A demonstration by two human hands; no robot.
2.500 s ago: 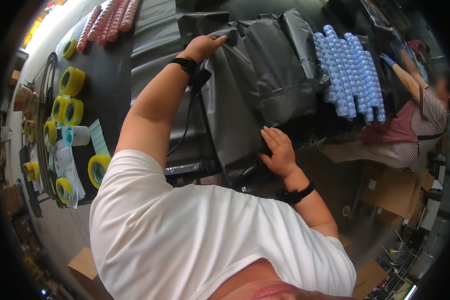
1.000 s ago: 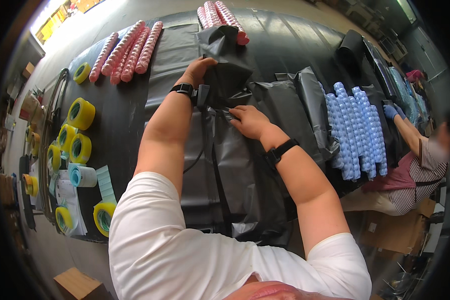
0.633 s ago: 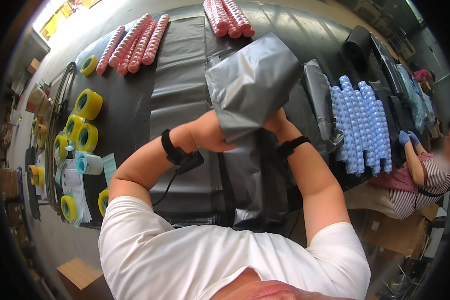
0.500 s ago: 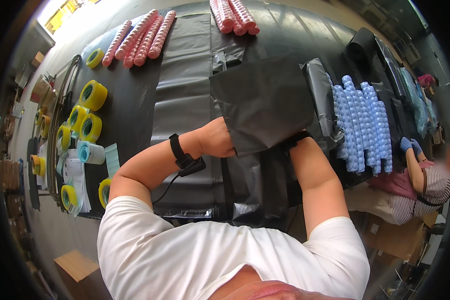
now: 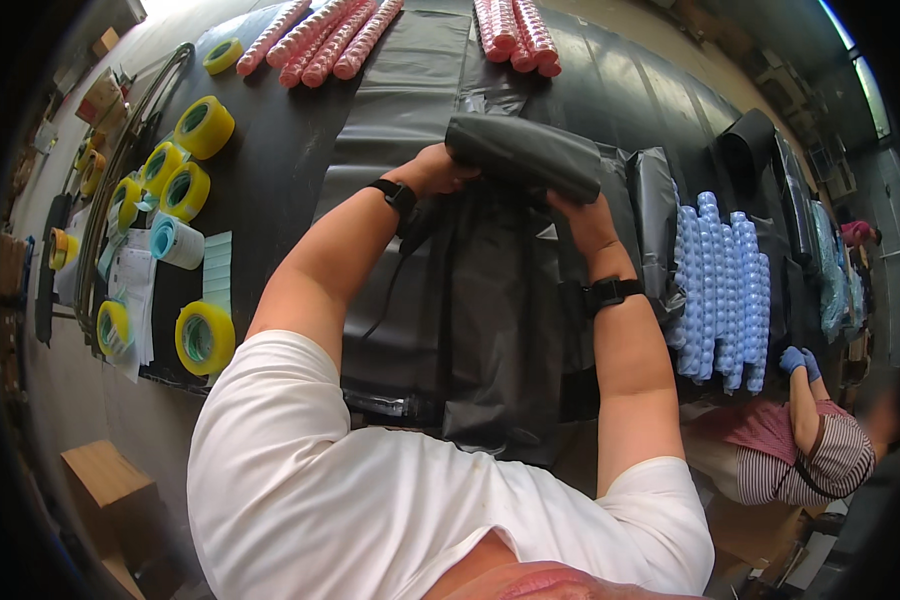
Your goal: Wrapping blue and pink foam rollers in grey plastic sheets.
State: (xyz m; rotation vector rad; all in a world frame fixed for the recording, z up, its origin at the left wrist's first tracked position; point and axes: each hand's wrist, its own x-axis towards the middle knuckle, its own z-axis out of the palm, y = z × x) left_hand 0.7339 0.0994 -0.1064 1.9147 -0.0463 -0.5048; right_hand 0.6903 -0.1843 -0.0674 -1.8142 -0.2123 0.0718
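Both my hands grip a black plastic sheet [image 5: 525,155], curled over like a loose roll and lifted above the table. My left hand [image 5: 435,170] is closed on its left end; the fingers bend under the edge. At the lower right end, my right hand [image 5: 587,222] pinches the sheet, its fingertips partly hidden beneath it. More black plastic film [image 5: 390,130] lies flat on the table under and beyond my arms. A folded black plastic piece [image 5: 654,215] rests just right of my right hand, beside blue bubbled rolls [image 5: 715,290].
Pink bubbled rolls [image 5: 320,45] lie at the far side. Yellow tape rolls [image 5: 205,127], a light-blue roll [image 5: 177,242] and papers [image 5: 132,285] occupy the table's left edge. A dark roll [image 5: 748,145] sits far right. A blue-gloved co-worker [image 5: 810,450] stands at the right.
The sheet, spread wide and upright before, is now curled over and farther from me. Both hands have moved forward, and my right hand has come out from behind the sheet.
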